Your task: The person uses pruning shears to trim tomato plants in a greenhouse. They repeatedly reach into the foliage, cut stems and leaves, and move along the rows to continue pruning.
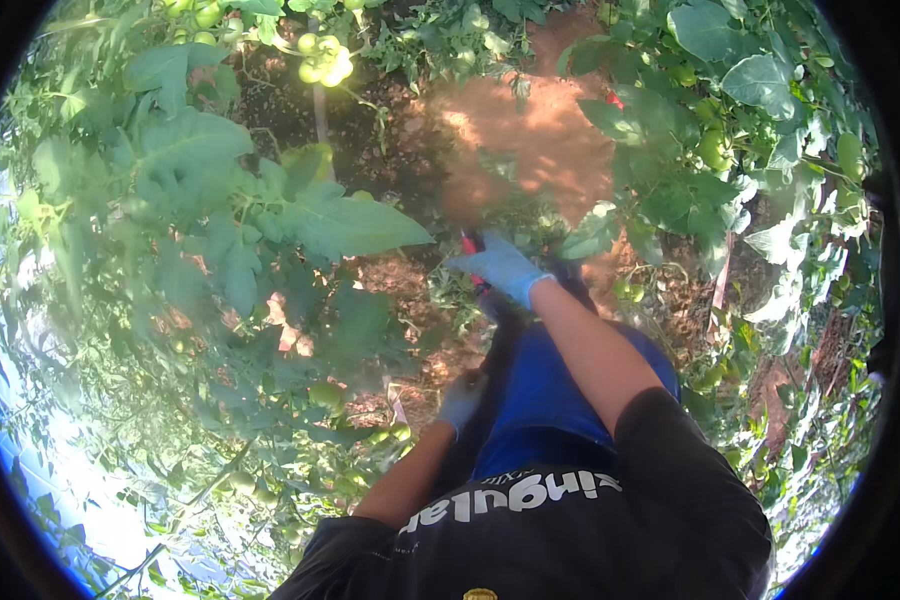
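Note:
Light blue gloves cover both hands. My right hand (502,268) reaches forward, closed around a red-handled tool (474,259), perhaps pruning shears; its far end is blurred over the ground. My left hand (463,401) hangs lower, beside my dark trouser leg and a blue item (551,382) at my lap; its fingers are partly hidden, and whether it holds anything does not show. Cut or low green foliage (529,217) lies just beyond my right hand. A large tomato leaf (352,225) stretches in from the left towards that hand.
Tomato plants crowd both sides. Green tomatoes (325,60) hang in a cluster at the upper left, and more green fruit (714,150) at the right. Reddish bare soil (540,127) runs between the rows. A thin pale stake or string (320,112) stands near the upper cluster.

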`<state>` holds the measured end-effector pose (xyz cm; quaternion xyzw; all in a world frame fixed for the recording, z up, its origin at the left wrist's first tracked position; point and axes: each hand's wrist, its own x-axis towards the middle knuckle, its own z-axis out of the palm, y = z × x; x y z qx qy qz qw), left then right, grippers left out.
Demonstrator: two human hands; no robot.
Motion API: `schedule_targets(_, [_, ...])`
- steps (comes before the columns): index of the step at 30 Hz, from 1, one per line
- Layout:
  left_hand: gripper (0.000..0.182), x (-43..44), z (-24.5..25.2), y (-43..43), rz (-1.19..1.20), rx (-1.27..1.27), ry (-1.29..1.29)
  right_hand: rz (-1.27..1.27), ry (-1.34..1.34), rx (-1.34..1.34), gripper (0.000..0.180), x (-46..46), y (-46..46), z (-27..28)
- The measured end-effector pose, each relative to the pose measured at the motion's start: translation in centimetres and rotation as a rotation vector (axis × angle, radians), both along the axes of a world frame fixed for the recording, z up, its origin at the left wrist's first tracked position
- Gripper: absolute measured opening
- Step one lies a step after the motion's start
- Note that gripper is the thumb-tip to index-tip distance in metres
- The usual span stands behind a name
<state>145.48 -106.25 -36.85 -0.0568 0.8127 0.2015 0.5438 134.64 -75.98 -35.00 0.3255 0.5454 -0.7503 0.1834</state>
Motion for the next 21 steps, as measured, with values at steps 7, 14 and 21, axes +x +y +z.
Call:
schedule_targets(7, [0.029,1.6,-6.7,-1.5,-0.593,0.25,0.489,-0.036,-0.088,-0.316,0.042,-1.7,-4.3,-10.4])
schedule_targets(14, [0.031,0.6,-10.9,-1.0,-0.805,0.213,0.199,-0.03,-0.101,-0.394,0.062,-3.1,-6.9,-18.2])
schedule_targets(21, [0.03,0.4,-10.6,-2.1,-0.765,0.231,0.202,-0.059,-0.089,-0.382,0.072,-4.8,-10.6,-21.5])
